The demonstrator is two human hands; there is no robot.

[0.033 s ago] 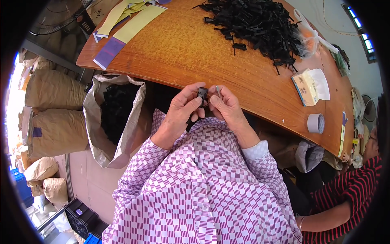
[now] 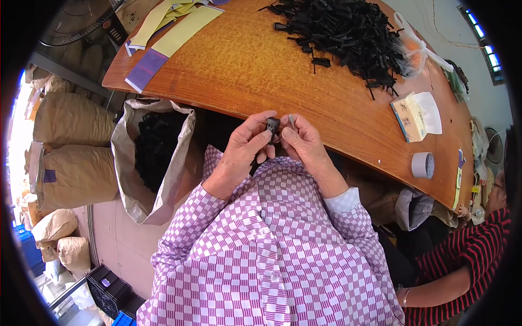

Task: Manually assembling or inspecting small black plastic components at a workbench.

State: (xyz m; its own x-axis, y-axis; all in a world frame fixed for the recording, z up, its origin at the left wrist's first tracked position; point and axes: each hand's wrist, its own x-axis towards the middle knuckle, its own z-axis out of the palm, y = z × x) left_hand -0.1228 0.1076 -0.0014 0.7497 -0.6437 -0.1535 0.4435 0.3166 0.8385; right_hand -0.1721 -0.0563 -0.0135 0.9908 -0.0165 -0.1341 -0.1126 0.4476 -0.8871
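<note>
Just off the front edge of the table [image 2: 239,70], both my hands are held close together. Between the thumb and fingers of my left hand [image 2: 243,144] is a small black plastic part [image 2: 272,128] with slots in its face. My right hand [image 2: 304,142] pinches a thin silver-grey piece [image 2: 292,120] whose tip sticks up above the thumb; its lower end is hidden by the fingers, so its kind is unclear. A large pile of similar black parts [image 2: 342,35] lies on the far side of the table, with one loose piece [image 2: 321,62] beside it.
An open white woven sack [image 2: 182,157] of black parts stands left. Yellow and purple strips [image 2: 185,35] lie far left on the table. At right are a tissue box [image 2: 409,117] and a tape roll [image 2: 422,164]. A person in a striped sleeve [image 2: 462,261] sits close on my right.
</note>
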